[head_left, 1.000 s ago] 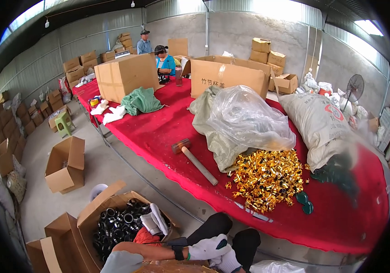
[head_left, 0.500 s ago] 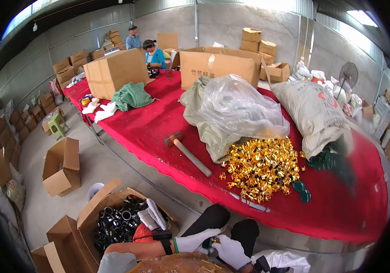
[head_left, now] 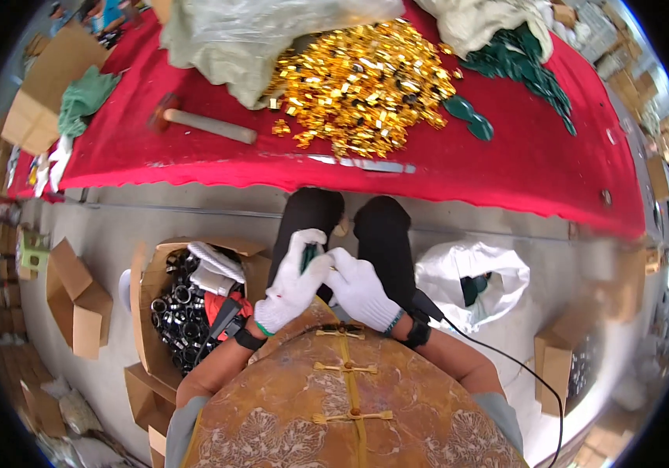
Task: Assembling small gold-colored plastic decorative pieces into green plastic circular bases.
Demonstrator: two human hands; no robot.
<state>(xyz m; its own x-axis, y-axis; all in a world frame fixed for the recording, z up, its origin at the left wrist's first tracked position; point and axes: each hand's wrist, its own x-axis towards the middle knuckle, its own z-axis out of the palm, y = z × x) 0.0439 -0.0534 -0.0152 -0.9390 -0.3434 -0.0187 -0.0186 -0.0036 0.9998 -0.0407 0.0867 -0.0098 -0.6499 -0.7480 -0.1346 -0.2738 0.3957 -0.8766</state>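
Note:
Both hands wear white knit gloves and meet above my lap. My left hand [head_left: 291,290] is closed around a small dark green piece [head_left: 308,256], which shows between thumb and fingers. Pressed against it, my right hand [head_left: 359,287] has its fingertips pinched together; whatever they hold is hidden. Ahead on the red-covered table [head_left: 217,164] lies a heap of shiny gold clips [head_left: 365,90]. Beside the heap are flat dark green pieces [head_left: 468,117], and more green pieces [head_left: 521,66] spill from a woven sack [head_left: 459,23].
A hammer [head_left: 209,125] lies left of the heap. By my left knee stands a carton [head_left: 143,312] of black rings [head_left: 182,331] with a folded glove on top. At my right is an open white bag [head_left: 510,269] with green pieces inside. A black cable [head_left: 525,366] runs from my right wrist.
My view has tilted down toward my lap and the near table edge. Both hands remain together; the gold bit seen between them earlier no longer shows clearly.

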